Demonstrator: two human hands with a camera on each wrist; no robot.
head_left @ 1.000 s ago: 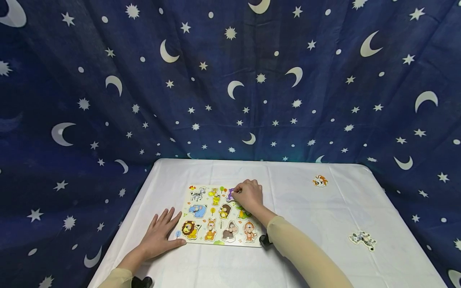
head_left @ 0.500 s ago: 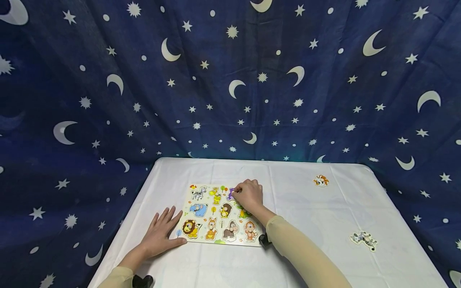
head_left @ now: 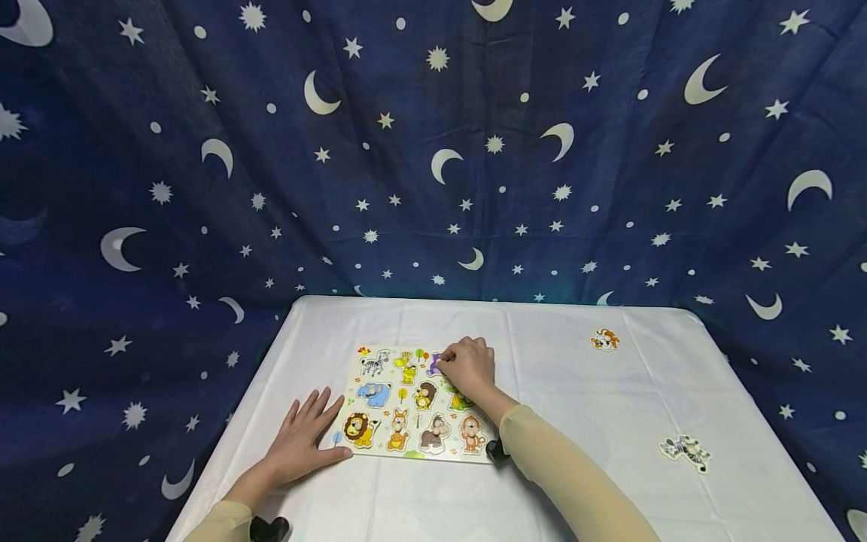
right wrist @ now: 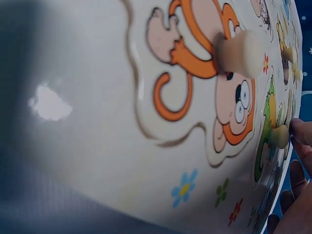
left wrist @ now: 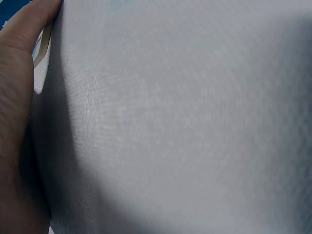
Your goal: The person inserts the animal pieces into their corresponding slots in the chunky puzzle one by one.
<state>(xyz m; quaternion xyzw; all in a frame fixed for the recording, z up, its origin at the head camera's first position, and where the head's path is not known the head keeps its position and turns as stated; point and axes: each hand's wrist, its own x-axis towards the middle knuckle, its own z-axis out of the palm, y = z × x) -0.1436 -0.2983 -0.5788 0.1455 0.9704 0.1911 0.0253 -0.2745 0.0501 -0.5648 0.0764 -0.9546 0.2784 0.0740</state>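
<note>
A wooden knob puzzle board [head_left: 376, 452] with animal pieces lies on the white table. My right hand [head_left: 469, 369] reaches over its upper right corner, where thumb and fingertips pinch a purple animal piece [head_left: 433, 366]; most of that piece is hidden behind the fingers. The green animal piece [right wrist: 265, 131] sits just below that hand, partly covered by the wrist in the head view. My left hand [head_left: 301, 438] rests on the table with fingers spread, its thumb at the board's lower left corner. The right wrist view shows the monkey piece [right wrist: 226, 92] with its wooden knob up close.
Two loose pieces lie to the right on the tablecloth [head_left: 542, 429]: an orange-and-white animal [head_left: 605, 340] toward the back and a black-and-white striped one [head_left: 685, 453] nearer the front. A dark blue curtain [head_left: 379, 165] with moons and stars hangs behind the table.
Both hands and the board hold nearly the same places throughout. The whole head view has shifted very slightly.
</note>
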